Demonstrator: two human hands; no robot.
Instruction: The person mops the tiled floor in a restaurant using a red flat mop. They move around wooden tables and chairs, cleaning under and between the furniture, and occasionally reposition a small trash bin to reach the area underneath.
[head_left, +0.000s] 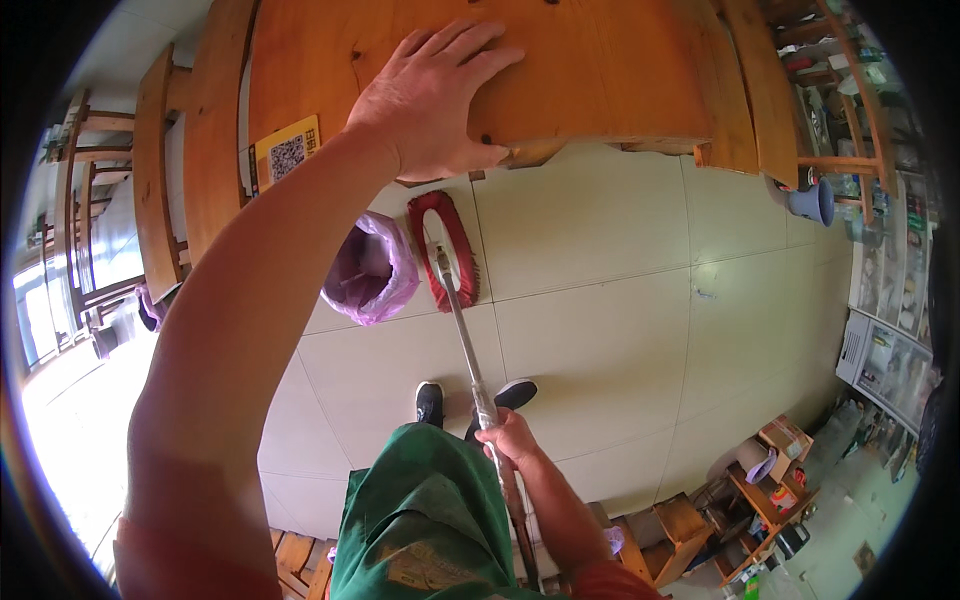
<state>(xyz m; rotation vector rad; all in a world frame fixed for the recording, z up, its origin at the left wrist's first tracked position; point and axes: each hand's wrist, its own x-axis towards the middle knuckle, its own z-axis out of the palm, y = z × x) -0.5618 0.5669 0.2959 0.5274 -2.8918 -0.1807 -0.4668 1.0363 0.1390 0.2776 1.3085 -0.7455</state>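
Observation:
My left hand (427, 101) lies with fingers spread on the near edge of a wooden table (600, 67); the thumb reaches down by the rim. In my right hand (510, 437) is the pole of a flat floor mop (465, 337), gripped around its taped shaft. The mop's red fringed head (466, 247) rests on the tiled floor, just below the table's edge. Close to its left stands a bin with a purple plastic liner (401, 281), its top agape and partly hidden by my left forearm.
Wooden benches (214, 112) stand left of the table, another bench (761, 97) to its right. A yellow card with a printed code (289, 146) is at the table's corner. Blue bin (812, 202), glass-fronted cooler (889, 352) and cardboard box (784, 437) line the right side.

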